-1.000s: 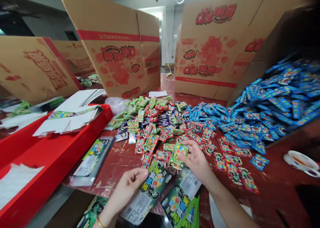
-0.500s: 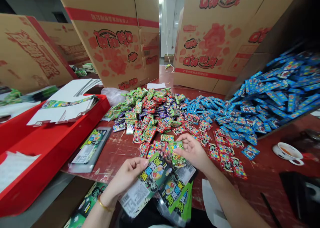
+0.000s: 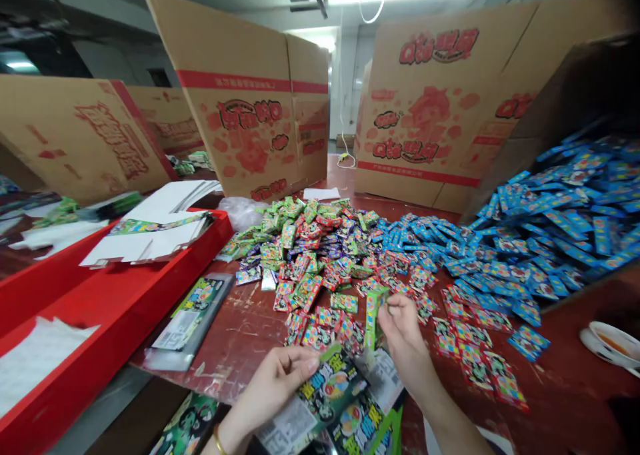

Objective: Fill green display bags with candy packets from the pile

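Observation:
My left hand (image 3: pixel 275 388), with a gold bangle at the wrist, pinches the top edge of a black and green printed candy pouch (image 3: pixel 334 390). My right hand (image 3: pixel 406 335) grips a small green candy packet (image 3: pixel 371 316) by its right side, above and just right of that pouch. Under both hands, more printed pouches (image 3: pixel 356 425) lie fanned out, partly cut off by the lower edge. Beyond my fingers spreads a heap of small green, red and purple packets (image 3: pixel 310 242).
Blue packets (image 3: pixel 565 222) spill from a carton on the right. Large cardboard boxes (image 3: pixel 250 108) stand at the back. At left is a red tray (image 3: pixel 150 308) with white card sheets (image 3: pixel 150 235); a stack of pouches (image 3: pixel 193 315) lies beside it. A cup (image 3: pixel 613 345) stands far right.
The view has tilted up, so everything sits lower. The small green packet in my right hand has turned from face-on to more upright and edge-on. My left hand keeps its pouch.

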Action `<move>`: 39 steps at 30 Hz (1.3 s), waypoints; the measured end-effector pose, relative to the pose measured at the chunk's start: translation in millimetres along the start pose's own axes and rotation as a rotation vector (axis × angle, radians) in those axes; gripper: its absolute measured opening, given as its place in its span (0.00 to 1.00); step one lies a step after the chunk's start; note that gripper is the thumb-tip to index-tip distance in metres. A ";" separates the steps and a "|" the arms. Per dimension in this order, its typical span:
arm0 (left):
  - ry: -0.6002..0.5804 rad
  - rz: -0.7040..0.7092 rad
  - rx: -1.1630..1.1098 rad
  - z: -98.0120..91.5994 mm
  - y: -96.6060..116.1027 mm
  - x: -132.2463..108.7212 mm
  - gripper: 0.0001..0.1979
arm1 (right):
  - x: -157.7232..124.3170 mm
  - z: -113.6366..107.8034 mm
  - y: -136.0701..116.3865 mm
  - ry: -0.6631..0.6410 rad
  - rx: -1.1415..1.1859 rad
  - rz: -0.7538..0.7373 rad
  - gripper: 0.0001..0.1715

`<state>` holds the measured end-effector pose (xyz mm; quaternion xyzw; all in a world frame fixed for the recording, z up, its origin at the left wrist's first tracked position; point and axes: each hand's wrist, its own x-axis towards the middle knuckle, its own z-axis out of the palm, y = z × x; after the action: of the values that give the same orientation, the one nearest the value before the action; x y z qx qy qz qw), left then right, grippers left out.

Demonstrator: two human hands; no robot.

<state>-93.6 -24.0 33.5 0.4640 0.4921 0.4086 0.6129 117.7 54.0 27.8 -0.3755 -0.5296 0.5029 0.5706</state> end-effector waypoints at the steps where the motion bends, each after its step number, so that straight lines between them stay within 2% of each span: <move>1: 0.005 0.011 0.001 0.4 -1.1 -1.1 0.17 | -1.8 1.8 0.9 0.010 -0.022 -0.017 0.23; 3: 0.036 0.023 0.013 -0.3 -4.1 -2.8 0.18 | -6.7 2.8 2.9 -0.026 -0.097 -0.049 0.29; 7: 0.057 0.047 0.070 -3.8 -6.4 -4.1 0.22 | -14.6 -1.9 6.8 -0.079 -0.242 -0.122 0.20; 13: 0.074 0.054 0.084 -0.7 0.7 -1.5 0.22 | -11.1 -8.4 -3.2 0.242 -0.252 -0.321 0.18; 15: 0.084 0.035 0.055 1.5 1.7 0.0 0.21 | -13.2 -9.9 -5.4 0.178 -0.390 -0.419 0.16; 18: 0.081 0.013 0.028 5.0 2.6 1.2 0.22 | -19.6 -10.0 -5.6 -0.072 -0.597 -0.543 0.15; 20: 0.078 0.011 0.053 6.9 2.9 1.2 0.22 | -21.6 -9.0 -5.9 -0.214 -0.618 -0.499 0.13; 25: 0.137 0.020 0.134 10.4 -1.8 1.1 0.21 | -10.9 -8.3 -10.8 -0.408 -0.547 -0.094 0.07; 27: 0.137 0.023 0.167 12.3 -5.7 1.5 0.21 | -6.0 -8.8 -12.8 -0.448 -0.538 -0.065 0.08; 30: 0.131 0.042 0.215 16.3 -9.5 2.3 0.20 | -4.3 -8.5 -13.0 -0.498 -0.515 -0.096 0.07; 32: 0.124 0.063 0.241 18.4 -9.4 3.1 0.18 | -6.9 -7.8 -10.0 -0.479 -0.476 -0.094 0.04; 37: 0.089 0.057 0.231 16.8 -4.0 6.0 0.17 | -22.0 -6.2 4.6 -0.208 -0.415 -0.097 0.06; 39: 0.073 0.057 0.218 14.8 -3.0 7.0 0.17 | -29.5 -4.7 9.4 -0.242 -0.431 -0.101 0.07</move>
<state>-77.6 -20.5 30.3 0.5263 0.5422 0.3865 0.5288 122.6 27.8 11.4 -0.3988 -0.7071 0.3904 0.4342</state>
